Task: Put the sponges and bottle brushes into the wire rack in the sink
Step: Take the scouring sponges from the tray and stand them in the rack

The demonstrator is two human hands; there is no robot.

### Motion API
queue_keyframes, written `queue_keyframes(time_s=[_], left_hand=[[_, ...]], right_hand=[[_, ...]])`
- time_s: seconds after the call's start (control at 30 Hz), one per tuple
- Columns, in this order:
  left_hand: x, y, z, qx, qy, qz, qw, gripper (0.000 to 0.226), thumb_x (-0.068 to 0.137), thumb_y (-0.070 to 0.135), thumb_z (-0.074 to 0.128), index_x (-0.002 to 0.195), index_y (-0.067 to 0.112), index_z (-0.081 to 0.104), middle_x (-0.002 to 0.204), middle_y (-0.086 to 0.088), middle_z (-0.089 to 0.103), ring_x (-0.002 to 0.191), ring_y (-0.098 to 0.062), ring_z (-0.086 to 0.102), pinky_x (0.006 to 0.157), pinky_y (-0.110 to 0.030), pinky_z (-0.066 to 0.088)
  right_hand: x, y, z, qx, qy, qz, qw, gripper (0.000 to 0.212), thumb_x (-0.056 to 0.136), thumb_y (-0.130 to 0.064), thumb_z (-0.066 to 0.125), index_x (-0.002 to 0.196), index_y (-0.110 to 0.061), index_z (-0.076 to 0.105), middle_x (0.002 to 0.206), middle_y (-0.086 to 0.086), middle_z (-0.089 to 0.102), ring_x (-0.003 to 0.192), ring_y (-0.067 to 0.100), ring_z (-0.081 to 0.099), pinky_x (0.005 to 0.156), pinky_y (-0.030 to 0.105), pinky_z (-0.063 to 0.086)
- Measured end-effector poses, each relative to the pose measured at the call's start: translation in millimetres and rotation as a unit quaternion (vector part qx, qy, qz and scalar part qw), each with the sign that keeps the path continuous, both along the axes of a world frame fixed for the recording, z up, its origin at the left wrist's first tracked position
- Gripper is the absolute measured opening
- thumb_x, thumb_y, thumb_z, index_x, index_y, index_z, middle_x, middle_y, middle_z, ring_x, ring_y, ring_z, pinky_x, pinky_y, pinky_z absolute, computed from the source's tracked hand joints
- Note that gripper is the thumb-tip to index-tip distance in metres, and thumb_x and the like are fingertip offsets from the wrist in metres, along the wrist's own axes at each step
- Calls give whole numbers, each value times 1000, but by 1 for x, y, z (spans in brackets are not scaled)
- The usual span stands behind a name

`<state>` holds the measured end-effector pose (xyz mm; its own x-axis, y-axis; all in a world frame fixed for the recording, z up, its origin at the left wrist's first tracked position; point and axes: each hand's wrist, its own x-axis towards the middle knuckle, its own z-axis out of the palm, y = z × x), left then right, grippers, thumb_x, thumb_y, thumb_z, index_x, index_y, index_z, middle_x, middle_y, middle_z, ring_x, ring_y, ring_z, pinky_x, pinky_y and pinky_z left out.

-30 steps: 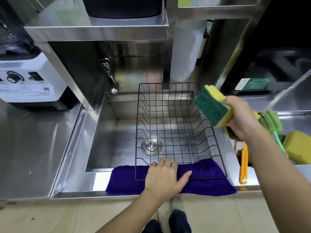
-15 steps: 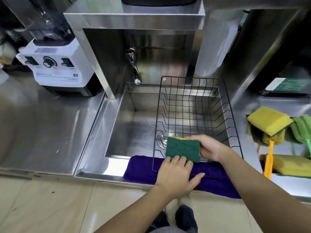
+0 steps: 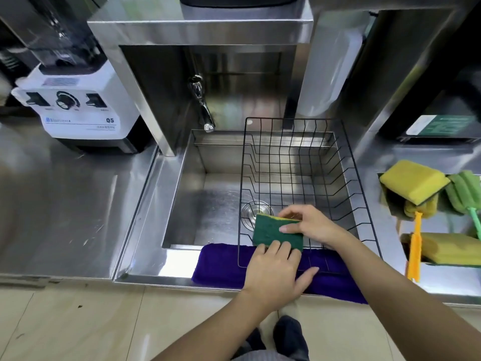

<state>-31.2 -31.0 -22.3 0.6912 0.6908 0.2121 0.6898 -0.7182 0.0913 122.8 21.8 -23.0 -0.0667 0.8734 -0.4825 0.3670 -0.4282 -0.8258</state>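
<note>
a: wire rack [image 3: 299, 162], in sink [image 3: 182, 194]: contents?
b: nothing lying in it yet. right hand [image 3: 312, 225] is clamped on one green-faced sponge [image 3: 273, 231] at the near rim; left hand [image 3: 273, 272] flat, fingers spread, on the rim and purple cloth [image 3: 221, 264].
a: outstanding?
b: on the right worktop [image 3: 385, 230]: yellow sponges [image 3: 413, 181], orange brush [image 3: 415, 251], green brush [image 3: 466, 191].

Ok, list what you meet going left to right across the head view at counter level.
Blender → faucet → sponge held by the right hand in the wire rack → orange brush → green brush.
</note>
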Motion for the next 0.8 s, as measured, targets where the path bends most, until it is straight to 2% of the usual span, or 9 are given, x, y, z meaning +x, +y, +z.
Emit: queue_keyframes(time_s=[0.07, 0.13, 0.23, 0.33, 0.4, 0.53, 0.63, 0.7, 0.8], left_hand=[[0, 1, 0, -2, -1, -1, 1000, 46, 88, 54, 39, 72, 17, 61, 70, 1, 60, 67, -19, 55, 59, -30, 45], [-1, 0, 0, -1, -5, -2, 1000, 46, 88, 54, 39, 73, 17, 61, 70, 1, 60, 66, -18, 55, 59, -30, 45], [-2, 0, -1, -4, -6, -9, 1000, 46, 88, 54, 39, 74, 17, 62, 69, 1, 60, 66, -19, 54, 61, -30, 46], [-3, 1, 1, -12, 8, -10, 1000, 46, 89, 54, 38, 77, 17, 62, 71, 0, 62, 67, -19, 55, 65, -30, 46], [-2, 1, 1, -20, 12, -14, 1000, 47, 89, 54, 37, 78, 17, 62, 72, 1, 62, 68, -19, 55, 66, -30, 46], [0, 1, 3, -36, 14, -17, 999, 46, 90, 53, 36, 78, 16, 61, 72, 0, 61, 69, -20, 55, 65, -31, 46], [2, 1, 2, -40, 7, -27, 999, 47, 90, 52, 35, 83, 14, 63, 76, -2, 60, 72, -21, 54, 67, -33, 45], [5, -2, 4, -41, 16, -36, 998, 49, 90, 53, 33, 86, 14, 63, 79, -2, 60, 75, -21, 53, 68, -33, 45], [15, -6, 8, -45, 34, -35, 998, 51, 88, 56, 34, 81, 14, 61, 76, -2, 60, 72, -21, 53, 66, -32, 45]], right_hand=[[4, -1, 0, 9, 31, -39, 999, 15, 78, 1, 67, 89, -10, 68, 90, 8, 65, 87, 19, 57, 73, 25, 46], [9, 1, 0, 4, 34, -36, 999, 15, 80, 2, 65, 88, -9, 69, 88, 7, 66, 85, 18, 58, 74, 27, 47], [6, 2, -2, -4, 24, -8, 1000, 15, 81, -1, 65, 89, -13, 70, 86, 1, 67, 81, 12, 59, 71, 21, 48], [-1, -1, -6, 0, 25, -48, 999, 14, 80, -5, 66, 83, -19, 68, 83, 0, 66, 78, 12, 60, 63, 15, 48], [-5, -6, -9, 8, 14, -72, 997, 13, 80, -7, 67, 81, -20, 67, 83, 2, 65, 80, 16, 60, 67, 21, 49], [-9, -10, -8, 21, -61, -48, 997, 9, 84, -14, 64, 90, -21, 66, 97, 5, 65, 94, 21, 60, 88, 39, 50], [-8, -12, -6, 51, -200, 2, 979, 26, 87, -30, 60, 112, -22, 63, 115, 4, 63, 109, 20, 55, 101, 42, 40], [-7, -17, -2, 80, -261, 13, 962, 38, 88, -35, 56, 122, -18, 56, 123, 6, 58, 115, 22, 51, 104, 43, 36], [3, -26, 7, 125, -245, -41, 961, 39, 90, -29, 56, 125, -10, 54, 121, 11, 58, 112, 24, 54, 99, 38, 42]])
